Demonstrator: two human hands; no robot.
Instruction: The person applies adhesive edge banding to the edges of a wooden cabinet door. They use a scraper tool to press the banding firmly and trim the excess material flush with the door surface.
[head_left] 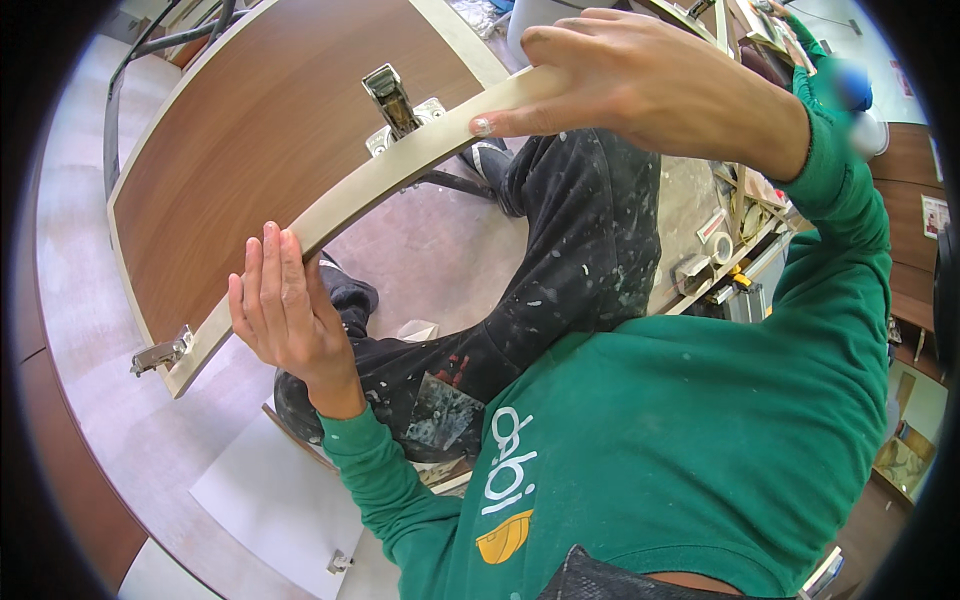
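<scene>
A cabinet door [280, 120] with a brown wood-grain face and pale edges slants across the upper left, its near edge curved by the lens. One metal hinge [393, 100] stands up near the middle of that edge; another metal hinge [163, 354] juts out at the lower left corner. My left hand [290, 310] holds the near edge close to that corner, fingers straight and together over it, thumb partly hidden. Farther up, my right hand [630, 85] grips the same edge, thumb laid along it and fingers bent over the far side.
My paint-spotted dark trouser legs [570, 230] are below the door. Tape rolls [718, 247] and tools lie at the right. A white panel [285, 500] with a hinge lies at the lower left. Another person in a green sleeve [808, 40] is at the upper right.
</scene>
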